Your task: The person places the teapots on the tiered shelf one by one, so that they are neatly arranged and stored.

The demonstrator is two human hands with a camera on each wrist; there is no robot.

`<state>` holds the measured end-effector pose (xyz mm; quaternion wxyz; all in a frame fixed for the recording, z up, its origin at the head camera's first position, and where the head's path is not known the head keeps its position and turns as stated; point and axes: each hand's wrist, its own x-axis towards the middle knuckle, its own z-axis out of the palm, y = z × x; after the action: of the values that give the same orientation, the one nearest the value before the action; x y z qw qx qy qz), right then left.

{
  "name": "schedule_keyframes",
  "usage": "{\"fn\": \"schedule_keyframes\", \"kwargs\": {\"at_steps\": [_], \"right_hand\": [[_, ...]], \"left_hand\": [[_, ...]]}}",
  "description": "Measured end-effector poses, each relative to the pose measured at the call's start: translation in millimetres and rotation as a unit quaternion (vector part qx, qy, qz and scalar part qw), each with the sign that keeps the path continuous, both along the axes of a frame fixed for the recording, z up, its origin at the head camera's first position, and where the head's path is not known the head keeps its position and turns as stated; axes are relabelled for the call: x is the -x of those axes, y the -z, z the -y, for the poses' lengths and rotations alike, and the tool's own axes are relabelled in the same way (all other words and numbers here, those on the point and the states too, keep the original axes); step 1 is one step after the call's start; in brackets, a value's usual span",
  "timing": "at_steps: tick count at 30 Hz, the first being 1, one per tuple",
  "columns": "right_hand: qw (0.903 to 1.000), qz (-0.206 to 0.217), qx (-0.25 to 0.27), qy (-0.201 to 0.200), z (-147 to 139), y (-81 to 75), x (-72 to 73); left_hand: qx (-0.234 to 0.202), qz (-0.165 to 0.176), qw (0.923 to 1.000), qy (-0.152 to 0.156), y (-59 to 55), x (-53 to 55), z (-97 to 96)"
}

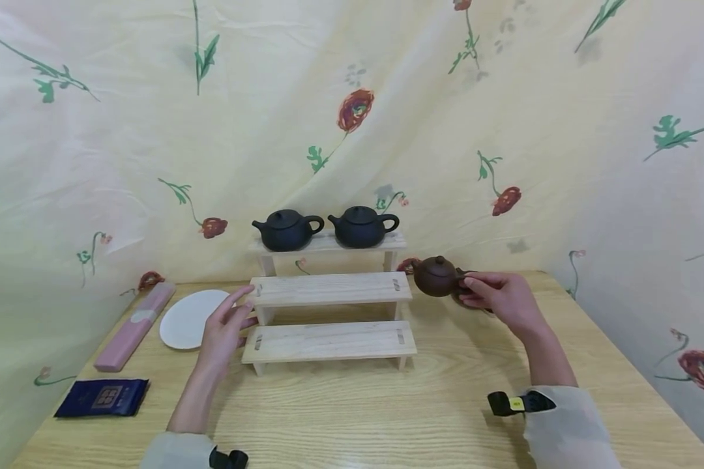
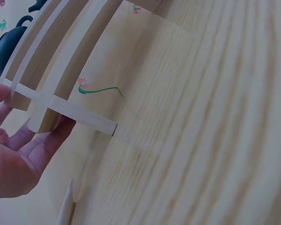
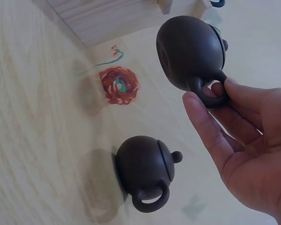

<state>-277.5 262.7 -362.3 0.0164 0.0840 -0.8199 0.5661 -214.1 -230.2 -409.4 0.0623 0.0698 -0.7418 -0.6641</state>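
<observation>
Nearest me, the left hand (image 1: 220, 332), its fingers spread and loosely extended, lies against the left end of a stepped wooden stand (image 1: 328, 342) at the middle tier (image 1: 328, 290), grasping nothing that I can make out. Farther over, the right hand (image 1: 504, 299) pinches the handle of a brown teapot (image 1: 434, 277) between thumb and fingers; the pot, lidded and roughly upright, is held off the table (image 1: 352, 417) just right of the stand, spout toward it. A second brown teapot (image 3: 139, 161) sits on the table near that hand. Farthest, two black teapots (image 1: 360, 228) stand side by side on the top tier. The step appears to be a carry in mid-air; the next move would call for a level sideways shift, clear of the tier's edge, then a gentle set-down.
</observation>
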Motion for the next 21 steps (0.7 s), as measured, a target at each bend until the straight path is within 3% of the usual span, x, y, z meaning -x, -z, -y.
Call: {"fn": "schedule_keyframes", "kwargs": {"at_steps": [14,21], "right_hand": [[0.9987,-0.046,-0.013,-0.021,6.8,-21.6,-14.3],[0.9982,-0.04,-0.03,-0.032,20.9,-38.2,-17.4]], "left_hand": [[-0.003,-0.008,1.0,-0.002,2.7,1.3,-1.9],[-0.015,-0.01,0.9998,-0.007,4.2,2.3,-0.6]]}}
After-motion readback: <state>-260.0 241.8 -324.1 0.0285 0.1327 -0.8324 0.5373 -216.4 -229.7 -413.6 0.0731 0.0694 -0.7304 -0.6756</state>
